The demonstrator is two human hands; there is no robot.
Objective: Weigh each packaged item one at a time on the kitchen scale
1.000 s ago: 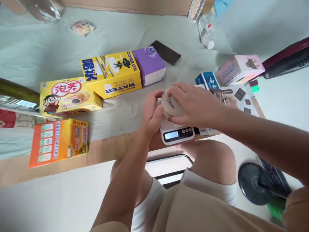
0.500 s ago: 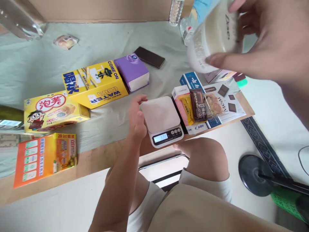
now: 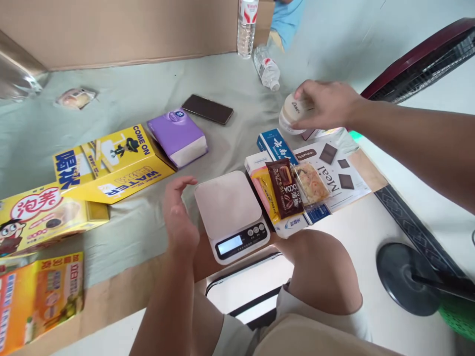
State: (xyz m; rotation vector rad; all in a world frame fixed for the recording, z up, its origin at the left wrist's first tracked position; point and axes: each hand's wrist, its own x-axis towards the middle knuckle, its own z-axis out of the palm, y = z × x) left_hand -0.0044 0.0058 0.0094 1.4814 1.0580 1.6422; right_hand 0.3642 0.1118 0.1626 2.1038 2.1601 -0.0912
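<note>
- The table (image 3: pixel 122 247), covered by a pale green cloth, carries everything; a cardboard wall stands along its far edge.
- A yellow water carton (image 3: pixel 111 163) lies flat to the left, with a yellow snack box (image 3: pixel 40 217) and an orange box (image 3: pixel 37 296) nearer along the left edge, all face up so their prints show.
- A white "Meal" box (image 3: pixel 341 180) lies flat at the right and serves as a base for smaller packets.
- A purple tissue pack (image 3: pixel 178 136) lies just beside the water carton, on its far-right side.
- The white kitchen scale (image 3: pixel 230 212) sits at the near edge in front of the person, its platform bare and its display facing them, probably so it can be read.
- The right hand (image 3: pixel 326 104) reaches far right and grips a round white Dove jar (image 3: pixel 291 113) from above, fingers curled over its lid; the jar stands low over the cloth, well apart from the scale, though whether it touches down I cannot tell.
- The left hand (image 3: pixel 178 217) hovers unclenched and empty just left of the scale.
- A brown cocoa packet (image 3: pixel 286 190) lies across the boxes right of the scale.
- A dark phone (image 3: pixel 208 109) lies face up farther off.
</note>
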